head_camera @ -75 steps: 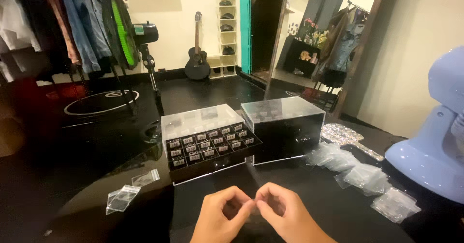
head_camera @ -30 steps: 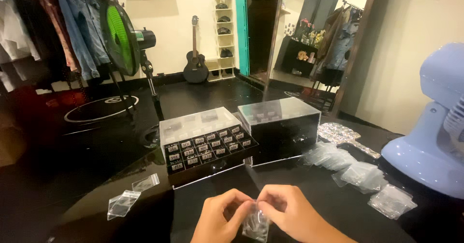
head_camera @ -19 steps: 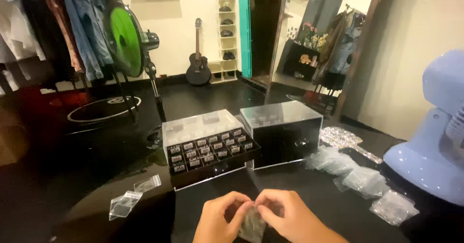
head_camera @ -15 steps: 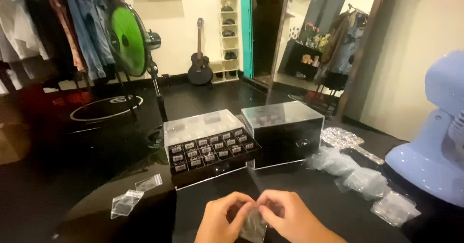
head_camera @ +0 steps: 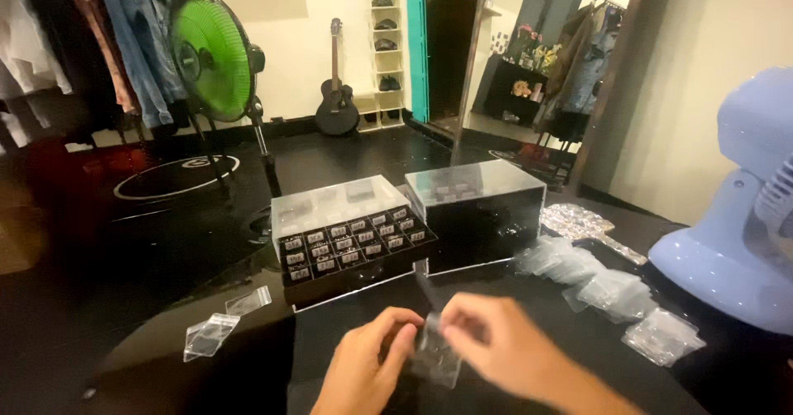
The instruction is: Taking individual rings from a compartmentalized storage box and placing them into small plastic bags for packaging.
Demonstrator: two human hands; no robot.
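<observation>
Left hand [head_camera: 363,369] and right hand [head_camera: 496,349] at bottom centre, fingers pinched shut on small clear plastic bag [head_camera: 435,357] held between; black compartment tray [head_camera: 351,246] just above, mid-frame.

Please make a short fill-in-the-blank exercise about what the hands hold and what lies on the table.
1. Both hands, left hand and right hand, hold one small clear ____.
2. The standing fan behind the table has a ____ head.
3. Against the far wall leans a ____.

Missing words: bag; green; guitar.
</observation>
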